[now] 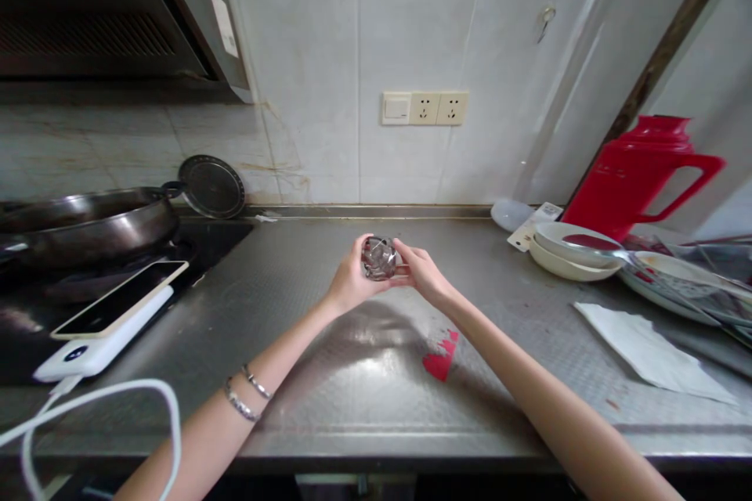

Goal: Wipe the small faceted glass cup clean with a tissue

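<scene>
Both hands meet over the middle of the metal counter (305,360), raised in front of me. Between them is a small round, shiny grey object (379,258) with a glassy, faceted look; its exact kind is unclear. My left hand (351,279) wraps its left side, the thumb up along the edge. From the right, my right hand (425,272) grips it with thumb and fingertips. Below the right forearm, a torn red patch (440,358) shows on the counter surface.
At left, a steel pan (94,227) sits on the black stove beside a round dark lid (211,186). A phone (123,297) lies on a white power bank (106,337) with a cable. Right are bowls (573,262), a red thermos (640,172) and a paper napkin (649,352).
</scene>
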A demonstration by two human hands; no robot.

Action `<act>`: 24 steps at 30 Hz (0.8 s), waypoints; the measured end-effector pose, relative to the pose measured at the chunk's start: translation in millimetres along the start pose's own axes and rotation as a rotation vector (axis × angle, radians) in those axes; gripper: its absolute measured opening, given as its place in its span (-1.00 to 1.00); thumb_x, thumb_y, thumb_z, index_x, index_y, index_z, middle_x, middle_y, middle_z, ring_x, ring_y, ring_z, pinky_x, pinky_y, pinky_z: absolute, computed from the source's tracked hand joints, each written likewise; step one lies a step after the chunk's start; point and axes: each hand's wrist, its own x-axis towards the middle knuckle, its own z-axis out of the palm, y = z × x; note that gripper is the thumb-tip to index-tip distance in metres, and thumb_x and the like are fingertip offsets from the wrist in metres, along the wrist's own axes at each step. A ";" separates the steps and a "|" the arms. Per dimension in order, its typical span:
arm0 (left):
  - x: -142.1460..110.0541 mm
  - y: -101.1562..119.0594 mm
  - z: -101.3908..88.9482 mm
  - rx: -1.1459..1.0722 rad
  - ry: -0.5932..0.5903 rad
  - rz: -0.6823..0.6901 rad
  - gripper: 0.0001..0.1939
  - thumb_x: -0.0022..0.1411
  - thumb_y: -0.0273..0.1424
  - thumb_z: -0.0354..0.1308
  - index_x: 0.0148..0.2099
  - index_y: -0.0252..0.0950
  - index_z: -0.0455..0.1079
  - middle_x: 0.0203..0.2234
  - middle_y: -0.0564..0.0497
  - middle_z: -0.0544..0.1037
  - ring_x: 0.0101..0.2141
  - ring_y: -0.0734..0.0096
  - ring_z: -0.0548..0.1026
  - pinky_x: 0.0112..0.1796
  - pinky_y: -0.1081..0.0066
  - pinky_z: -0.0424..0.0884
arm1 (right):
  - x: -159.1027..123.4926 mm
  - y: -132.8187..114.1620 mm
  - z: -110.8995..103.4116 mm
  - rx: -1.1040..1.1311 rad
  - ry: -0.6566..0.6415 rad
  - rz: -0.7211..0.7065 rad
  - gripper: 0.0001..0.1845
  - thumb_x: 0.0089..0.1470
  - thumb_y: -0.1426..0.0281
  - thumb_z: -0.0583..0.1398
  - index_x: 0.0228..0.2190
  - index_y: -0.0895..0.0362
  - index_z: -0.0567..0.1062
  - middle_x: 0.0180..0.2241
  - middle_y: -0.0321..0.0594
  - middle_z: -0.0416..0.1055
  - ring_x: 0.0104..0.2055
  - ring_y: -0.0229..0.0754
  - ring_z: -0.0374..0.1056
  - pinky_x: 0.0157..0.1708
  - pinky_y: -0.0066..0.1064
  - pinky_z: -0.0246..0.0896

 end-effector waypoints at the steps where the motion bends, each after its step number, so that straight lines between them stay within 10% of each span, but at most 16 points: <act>1: 0.1 0.5 0.2 -0.044 0.003 -0.004 -0.09 -0.17 -0.26 0.45 0.18 -0.23 0.07 -0.01 -0.18 0.44 -0.05 0.17 0.47 -0.03 0.26 0.39 | -0.2 -0.8 -0.7 -0.012 -0.009 0.005 -0.61 0.07 0.09 0.18 -0.29 0.16 0.54 -0.37 -0.16 0.56 -0.43 -0.13 0.50 -0.47 -0.31 0.50; 7: -2.1 4.3 3.6 -0.180 0.024 -0.049 -0.13 -0.16 -0.28 0.44 0.15 -0.21 0.06 0.03 -0.16 0.42 -0.04 0.21 0.47 -0.06 0.33 0.41 | 4.6 -2.7 -14.3 -0.264 0.148 -0.064 -0.64 0.11 0.13 0.15 -0.24 0.13 0.53 -0.27 -0.12 0.55 -0.39 -0.10 0.51 -0.53 -0.30 0.48; 11: -3.9 1.7 7.2 -0.163 0.032 -0.022 -0.13 -0.17 -0.27 0.45 0.13 -0.25 0.07 0.00 -0.16 0.43 -0.05 0.23 0.46 -0.05 0.35 0.41 | 7.8 -4.2 -21.2 -0.515 0.291 -0.425 -0.60 0.16 0.10 0.10 -0.13 0.07 0.53 0.01 -0.12 0.46 0.05 0.01 0.38 -0.06 -0.14 0.39; 24: -4.5 -9.8 11.4 -0.091 0.085 -0.048 -0.15 -0.18 -0.26 0.45 0.11 -0.27 0.11 -0.11 -0.15 0.53 -0.14 0.22 0.54 -0.12 0.29 0.45 | -12.5 0.6 1.8 -0.603 0.077 -0.719 -0.61 0.28 0.20 0.00 -0.05 0.05 0.50 0.05 -0.15 0.42 0.12 -0.07 0.33 0.14 -0.17 0.22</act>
